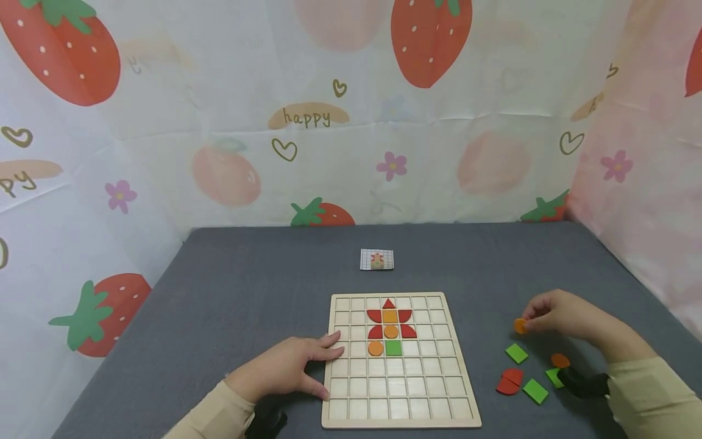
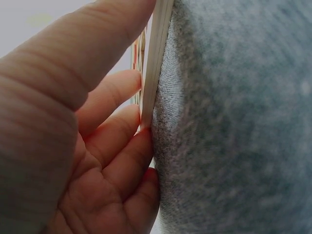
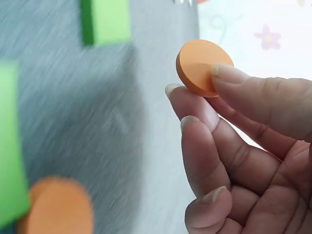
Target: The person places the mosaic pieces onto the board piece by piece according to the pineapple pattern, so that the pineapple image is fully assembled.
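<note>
My right hand (image 1: 567,317) pinches an orange disc (image 1: 520,326) between thumb and fingers, right of the wooden grid board (image 1: 406,386); the right wrist view shows the disc (image 3: 199,68) held by its faces. My left hand (image 1: 287,367) rests at the board's left edge with fingers spread; in the left wrist view its fingertips touch the board's side (image 2: 155,63). On the board, a red triangle (image 1: 389,303) tops an orange square (image 1: 390,316) flanked by red pieces, then an orange disc (image 1: 391,332) between red pieces. Below lie another orange disc (image 1: 375,348) and a green square (image 1: 393,348).
Right of the board lie several green squares (image 1: 535,391), red pieces (image 1: 510,381) and an orange disc (image 1: 560,360), near my right wrist. A small pattern card (image 1: 376,260) lies behind the board on the grey cloth (image 1: 263,274). Printed curtains (image 1: 428,122) stand behind.
</note>
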`<state>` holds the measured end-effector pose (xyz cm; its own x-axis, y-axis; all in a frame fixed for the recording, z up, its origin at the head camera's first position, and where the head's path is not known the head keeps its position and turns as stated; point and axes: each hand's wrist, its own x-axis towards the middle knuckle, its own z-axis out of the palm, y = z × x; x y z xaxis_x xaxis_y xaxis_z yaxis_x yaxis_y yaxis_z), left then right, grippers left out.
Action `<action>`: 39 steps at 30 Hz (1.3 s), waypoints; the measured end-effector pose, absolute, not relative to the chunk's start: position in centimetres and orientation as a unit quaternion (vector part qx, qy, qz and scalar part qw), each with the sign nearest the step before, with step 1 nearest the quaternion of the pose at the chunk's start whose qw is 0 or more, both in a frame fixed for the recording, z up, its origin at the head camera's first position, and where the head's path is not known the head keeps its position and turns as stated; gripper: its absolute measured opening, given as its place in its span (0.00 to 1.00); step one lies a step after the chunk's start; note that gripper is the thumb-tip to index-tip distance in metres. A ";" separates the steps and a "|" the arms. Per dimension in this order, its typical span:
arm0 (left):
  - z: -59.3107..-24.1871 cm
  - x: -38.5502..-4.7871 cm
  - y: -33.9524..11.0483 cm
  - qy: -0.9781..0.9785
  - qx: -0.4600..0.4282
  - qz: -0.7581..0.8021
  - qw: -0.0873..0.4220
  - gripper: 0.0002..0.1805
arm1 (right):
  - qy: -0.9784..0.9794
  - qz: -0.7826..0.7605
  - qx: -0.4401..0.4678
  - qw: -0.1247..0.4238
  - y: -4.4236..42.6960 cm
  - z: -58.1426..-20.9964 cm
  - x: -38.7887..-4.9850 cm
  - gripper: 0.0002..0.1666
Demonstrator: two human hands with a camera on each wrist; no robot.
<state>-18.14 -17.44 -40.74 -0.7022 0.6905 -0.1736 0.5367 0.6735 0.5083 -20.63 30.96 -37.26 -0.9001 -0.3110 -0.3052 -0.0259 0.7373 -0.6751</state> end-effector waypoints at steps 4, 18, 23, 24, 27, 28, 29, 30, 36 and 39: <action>-40.7 -18.1 -17.5 0.897 0.341 0.216 0.179 0.43 | 0.914 -0.342 -0.113 0.184 29.6 -36.7 -21.1 0.11; -40.6 -18.1 -17.4 0.899 0.338 0.211 0.183 0.43 | 0.898 -0.367 -0.172 0.174 24.0 -36.6 -22.2 0.07; -40.6 -18.1 -17.4 0.898 0.337 0.214 0.184 0.43 | 0.893 -0.369 -0.186 0.179 21.9 -37.2 -22.4 0.05; -40.6 -18.1 -17.4 0.898 0.337 0.215 0.183 0.43 | 0.892 -0.369 -0.186 0.181 21.4 -37.4 -22.5 0.04; -40.6 -18.1 -17.5 0.898 0.340 0.216 0.180 0.43 | 0.892 -0.365 -0.189 0.187 20.0 -37.9 -22.5 0.04; -40.6 -18.1 -17.5 0.897 0.341 0.216 0.179 0.43 | 0.893 -0.363 -0.190 0.187 19.6 -38.0 -22.5 0.04; -40.6 -18.1 -17.5 0.897 0.341 0.217 0.179 0.43 | 0.893 -0.361 -0.191 0.186 19.2 -38.2 -22.5 0.04; -40.7 -18.1 -17.5 0.897 0.342 0.217 0.177 0.43 | 0.894 -0.359 -0.193 0.185 18.8 -38.3 -22.5 0.04; -40.7 -18.1 -17.5 0.897 0.341 0.215 0.180 0.43 | 0.894 -0.350 -0.206 0.188 16.7 -38.5 -22.2 0.03; -40.6 -18.1 -17.5 0.897 0.341 0.217 0.181 0.43 | 0.890 -0.353 -0.214 0.195 16.0 -38.6 -22.1 0.03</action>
